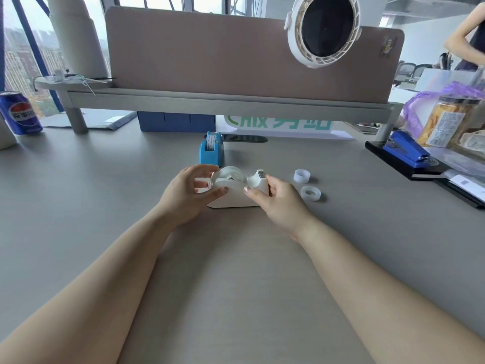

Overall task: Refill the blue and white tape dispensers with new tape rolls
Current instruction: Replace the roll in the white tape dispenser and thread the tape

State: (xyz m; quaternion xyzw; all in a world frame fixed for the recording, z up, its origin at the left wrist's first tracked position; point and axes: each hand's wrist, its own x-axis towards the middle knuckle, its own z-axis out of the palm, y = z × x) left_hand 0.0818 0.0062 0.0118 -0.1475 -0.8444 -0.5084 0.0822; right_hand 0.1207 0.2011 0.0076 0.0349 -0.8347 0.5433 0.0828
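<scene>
White tape dispenser (237,191), mid-worktop (236,271): right hand (275,203) pinches its cutter end to steady it; left hand (187,191), fingers (210,168) curled narrowly, seats a clear roll (232,175) in the cradle. Blue tape dispenser (211,151) stands just behind, loaded. Two small rolls (310,193) lie just right, likely spent cores

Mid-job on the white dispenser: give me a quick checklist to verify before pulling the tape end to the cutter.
1. Roll seated in white dispenser: ok.
2. Right hand steadying cutter end: ok.
3. Left hand at the roll: ok.
4. Tape end found: cannot tell.
5. Blue dispenser holds a roll: ok.
6. Two rings to the right, clear of the hands: ok.
</scene>
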